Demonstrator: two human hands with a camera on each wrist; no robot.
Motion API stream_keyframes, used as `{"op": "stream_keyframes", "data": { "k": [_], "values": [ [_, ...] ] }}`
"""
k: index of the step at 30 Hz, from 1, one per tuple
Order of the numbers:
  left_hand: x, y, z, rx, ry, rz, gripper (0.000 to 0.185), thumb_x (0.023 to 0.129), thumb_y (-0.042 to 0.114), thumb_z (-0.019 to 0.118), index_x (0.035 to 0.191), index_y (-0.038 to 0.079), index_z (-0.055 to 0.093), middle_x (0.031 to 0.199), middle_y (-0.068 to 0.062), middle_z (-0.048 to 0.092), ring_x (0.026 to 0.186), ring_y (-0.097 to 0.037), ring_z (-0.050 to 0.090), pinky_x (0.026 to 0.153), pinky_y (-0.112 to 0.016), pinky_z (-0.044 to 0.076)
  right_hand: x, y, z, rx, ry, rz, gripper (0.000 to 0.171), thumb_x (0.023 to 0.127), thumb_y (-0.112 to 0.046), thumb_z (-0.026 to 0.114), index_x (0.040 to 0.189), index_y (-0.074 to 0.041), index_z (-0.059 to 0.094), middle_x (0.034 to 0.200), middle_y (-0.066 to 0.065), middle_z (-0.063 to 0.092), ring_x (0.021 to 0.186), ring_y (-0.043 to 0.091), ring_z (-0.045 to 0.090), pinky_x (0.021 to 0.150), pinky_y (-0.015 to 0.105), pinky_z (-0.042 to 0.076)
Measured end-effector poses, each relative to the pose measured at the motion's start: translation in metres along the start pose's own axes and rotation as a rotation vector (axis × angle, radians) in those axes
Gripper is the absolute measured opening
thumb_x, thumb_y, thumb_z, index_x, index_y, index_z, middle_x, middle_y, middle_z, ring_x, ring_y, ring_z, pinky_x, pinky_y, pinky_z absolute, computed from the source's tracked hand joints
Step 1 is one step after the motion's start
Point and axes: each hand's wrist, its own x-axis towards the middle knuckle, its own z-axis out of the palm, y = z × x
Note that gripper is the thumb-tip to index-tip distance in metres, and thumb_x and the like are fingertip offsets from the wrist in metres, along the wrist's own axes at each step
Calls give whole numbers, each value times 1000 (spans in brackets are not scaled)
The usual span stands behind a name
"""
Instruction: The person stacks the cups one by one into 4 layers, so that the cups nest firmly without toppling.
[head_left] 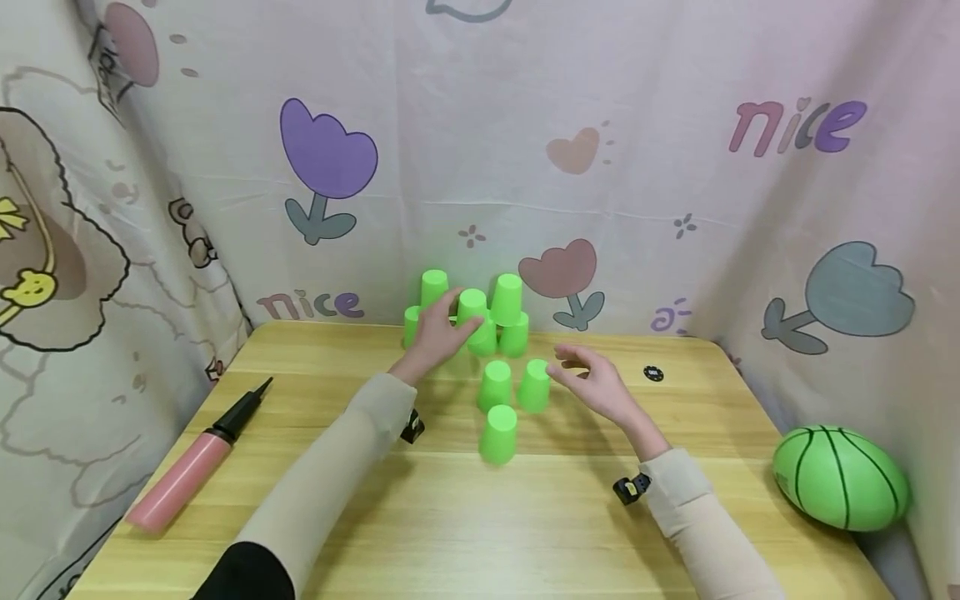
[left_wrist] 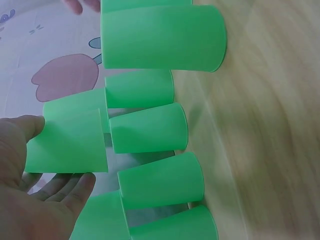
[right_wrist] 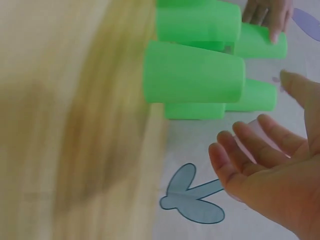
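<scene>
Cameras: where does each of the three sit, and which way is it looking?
Head: worn on the head, looking forward and down at the table, green cups, pump and ball; both forearms show.
Left wrist: looks along the left hand at the cups; palm and fingers show.
Right wrist: looks past the open right hand at the cups.
All three share the cups.

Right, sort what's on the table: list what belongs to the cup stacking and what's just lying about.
In use: green cups, left hand touching an upper cup, right hand open beside the front cups.

Lying about: pink pump, green ball, small black disc.
</scene>
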Motion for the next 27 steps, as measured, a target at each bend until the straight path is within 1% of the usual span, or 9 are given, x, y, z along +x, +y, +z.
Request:
{"op": "stream_keyframes", "data": {
  "k": [3,6,9,12,17,21,27],
  "values": [
    [5,1,0,13,19,-15,61,96,26,78,149,6,54,129,-18,71,117,-33,68,100,-48,59,-3,2,5,25,-27,0,64,100,-36,74,153,-7,52,147,22,61,132,39,61,109,55,54],
    [9,2,0,20,21,-31,60,97,26,77,149,6,54,129,-18,71,117,-33,67,101,-48,58,-6,5,11,49,-46,3,68,97,-31,77,155,-8,49,146,23,61,131,42,61,108,55,56],
    [13,1,1,34,22,-40,62,98,26,76,151,5,51,134,-20,68,120,-35,65,103,-51,56,-6,10,16,74,-58,14,71,95,-26,80,155,-7,47,145,25,62,130,45,61,107,54,57],
    [17,1,3,46,17,-55,65,99,28,74,154,5,49,142,-20,64,129,-36,62,109,-52,54,-6,14,21,89,-75,24,73,94,-22,81,155,-5,46,143,25,62,129,44,61,107,52,58],
    [24,1,5,41,20,-78,66,99,26,74,155,4,47,147,-21,61,137,-37,58,117,-51,49,-3,22,29,93,-108,48,74,92,-19,82,155,-3,46,141,23,64,127,41,64,107,50,58],
    [26,0,7,28,28,-86,64,99,24,74,154,4,48,146,-21,62,136,-37,59,117,-50,49,-2,26,34,80,-133,57,73,92,-18,82,154,-3,47,140,22,65,124,40,66,105,50,59],
    [31,-4,12,32,26,-114,66,100,24,73,156,4,46,152,-21,58,141,-38,55,121,-50,46,0,25,37,55,-140,58,68,93,-16,81,152,-3,50,136,20,67,121,38,68,103,47,60]
  ]
}}
